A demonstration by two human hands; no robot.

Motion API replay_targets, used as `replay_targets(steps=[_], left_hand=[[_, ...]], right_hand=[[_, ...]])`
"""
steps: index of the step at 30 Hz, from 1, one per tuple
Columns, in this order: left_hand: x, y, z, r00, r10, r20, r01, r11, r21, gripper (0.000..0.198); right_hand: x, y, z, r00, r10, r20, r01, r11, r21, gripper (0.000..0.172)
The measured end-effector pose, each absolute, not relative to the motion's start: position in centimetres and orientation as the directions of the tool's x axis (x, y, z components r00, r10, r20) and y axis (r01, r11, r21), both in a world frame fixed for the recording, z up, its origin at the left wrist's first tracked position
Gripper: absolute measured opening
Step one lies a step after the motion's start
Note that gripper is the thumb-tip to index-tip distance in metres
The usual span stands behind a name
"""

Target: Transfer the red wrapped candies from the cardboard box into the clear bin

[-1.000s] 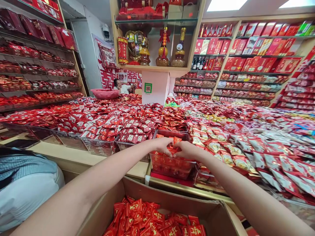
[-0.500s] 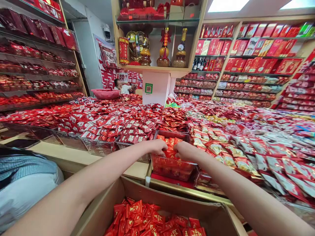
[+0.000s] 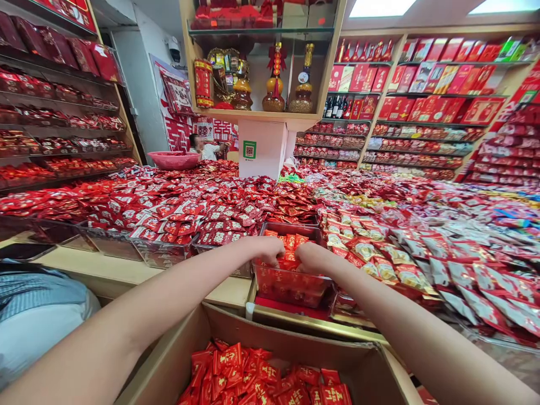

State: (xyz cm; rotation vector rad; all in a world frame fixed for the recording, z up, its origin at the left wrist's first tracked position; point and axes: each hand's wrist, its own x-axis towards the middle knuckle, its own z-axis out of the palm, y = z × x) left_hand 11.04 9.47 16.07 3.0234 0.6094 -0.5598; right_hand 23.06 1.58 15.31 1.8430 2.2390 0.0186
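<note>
Left hand (image 3: 270, 251) over clear bin (image 3: 291, 288), knuckles up, fingers bent down and inward. Right hand (image 3: 311, 258) just beside, toward bin's right side, likewise bent inward, close to a loose fist. Narrow gap between both hands. Fingertips mostly hidden behind knuckles; cannot tell of any packet in either grip.

Red packets (image 3: 291, 242) inside bin, partly covered by both hands; clear to view only in the gap and just beyond. Lower ones blurred through bin's front wall; depth of fill hard to make out.

Carton (image 3: 316, 344) nearest the camera, below bin, near side cut off by frame's lower edge. Loose packets (image 3: 253, 374) heaped inside, red with gold print, similar in look to bin's contents. Bottom of heap out of view; print hard to read.

Forearms in from lower corners: left one across part of carton and surface (image 3: 97, 269), right one across front edge of goods at right.

At left edge, another person (image 3: 42, 320), cut off; only blue and white clothing visible. Dark flat slab (image 3: 25, 251) on surface nearby, nature unclear. Far back, second person (image 3: 211, 151), mostly hidden behind heaped goods, between pink basket (image 3: 175, 162) and post (image 3: 261, 146).
</note>
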Motion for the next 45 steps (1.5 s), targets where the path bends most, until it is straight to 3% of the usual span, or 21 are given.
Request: replay_targets(steps=[9, 16, 21, 24, 39, 45], left_hand=[[11.2, 9.1, 17.0, 0.796, 0.432, -0.424, 0.462, -0.886, -0.034, 0.045], [11.9, 9.0, 16.4, 0.864, 0.343, -0.369, 0.396, -0.915, 0.075, 0.043], [12.1, 8.7, 15.7, 0.898, 0.304, -0.319, 0.334, -0.942, 0.044, 0.022], [12.0, 8.9, 15.5, 0.913, 0.295, -0.283, 0.314, -0.949, 0.024, 0.02], [10.9, 8.7, 15.8, 0.88, 0.407, -0.245, 0.422, -0.907, 0.01, 0.029], [9.7, 10.1, 16.0, 0.884, 0.376, -0.276, 0.406, -0.912, 0.056, 0.039]], right_hand=[[23.7, 0.8, 17.4, -0.118, 0.948, -0.296, 0.971, 0.173, 0.165, 0.029], [24.0, 0.6, 17.4, -0.165, 0.945, -0.282, 0.952, 0.228, 0.205, 0.023], [24.7, 0.8, 17.0, -0.244, 0.935, -0.258, 0.936, 0.297, 0.189, 0.023], [25.2, 1.0, 17.0, -0.278, 0.925, -0.259, 0.928, 0.328, 0.177, 0.023], [24.1, 0.0, 18.1, -0.196, 0.921, -0.335, 0.948, 0.266, 0.174, 0.023], [23.7, 0.1, 18.0, -0.162, 0.922, -0.352, 0.974, 0.206, 0.091, 0.026]])
